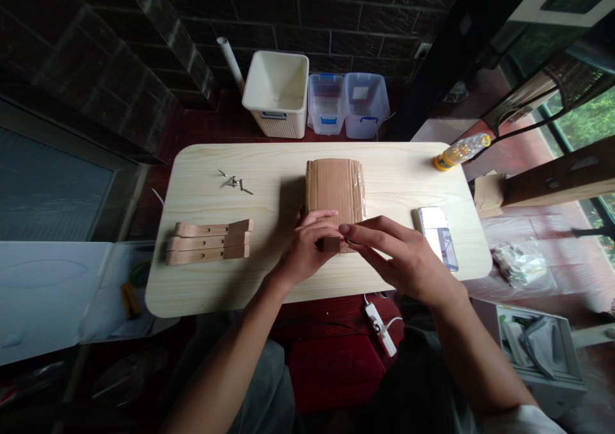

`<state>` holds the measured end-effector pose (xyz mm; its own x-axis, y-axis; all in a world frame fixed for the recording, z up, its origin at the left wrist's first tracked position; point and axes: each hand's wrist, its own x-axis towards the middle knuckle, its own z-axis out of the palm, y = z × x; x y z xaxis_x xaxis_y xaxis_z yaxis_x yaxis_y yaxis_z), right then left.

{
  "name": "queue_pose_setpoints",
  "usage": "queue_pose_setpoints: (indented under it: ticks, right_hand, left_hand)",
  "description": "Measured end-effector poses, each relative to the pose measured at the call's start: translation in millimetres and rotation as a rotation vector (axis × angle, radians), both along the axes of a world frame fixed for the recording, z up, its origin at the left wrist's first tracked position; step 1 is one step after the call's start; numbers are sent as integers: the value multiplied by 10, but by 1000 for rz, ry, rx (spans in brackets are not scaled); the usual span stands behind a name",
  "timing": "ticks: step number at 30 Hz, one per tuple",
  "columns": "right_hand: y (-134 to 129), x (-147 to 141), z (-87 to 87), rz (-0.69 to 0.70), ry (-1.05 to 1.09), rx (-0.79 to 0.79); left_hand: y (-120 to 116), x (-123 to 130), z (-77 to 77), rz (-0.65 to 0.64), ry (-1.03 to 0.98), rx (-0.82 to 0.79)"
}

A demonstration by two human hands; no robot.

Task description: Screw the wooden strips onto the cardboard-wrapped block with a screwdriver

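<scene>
Here, a left hand (305, 249) and a right hand (401, 258) meet over a flat brown corrugated-cardboard parcel bound in clear tape (335, 187), which lies mid-table on a pale pine-grain tabletop (307, 296), its near end beneath the hands. The left fingers (307, 235) curl together around a small dark-brown wooden block (330, 244), while the right fingertips (346, 229) pinch close beside it, though whether they clamp anything cannot be told. (The parcel looks light and fairly stiff, but its taped face may prove slippery, so its long cardboard edges seem the surest hold.) The block appears hard and is best held by its sides. Three slotted tan wooden slats (209, 242) and a small scatter of steel screws (233, 181) lie to the left.
</scene>
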<state>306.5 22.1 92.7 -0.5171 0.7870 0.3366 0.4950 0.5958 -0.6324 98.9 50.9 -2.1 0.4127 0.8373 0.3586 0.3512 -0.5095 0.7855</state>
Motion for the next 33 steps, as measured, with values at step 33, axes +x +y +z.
queue_pose_setpoints:
  ticks: [33]
  right_hand:
    - [32, 22, -35, -27, -11, 81]
  left_hand:
    - [2, 13, -6, 12, -42, -25]
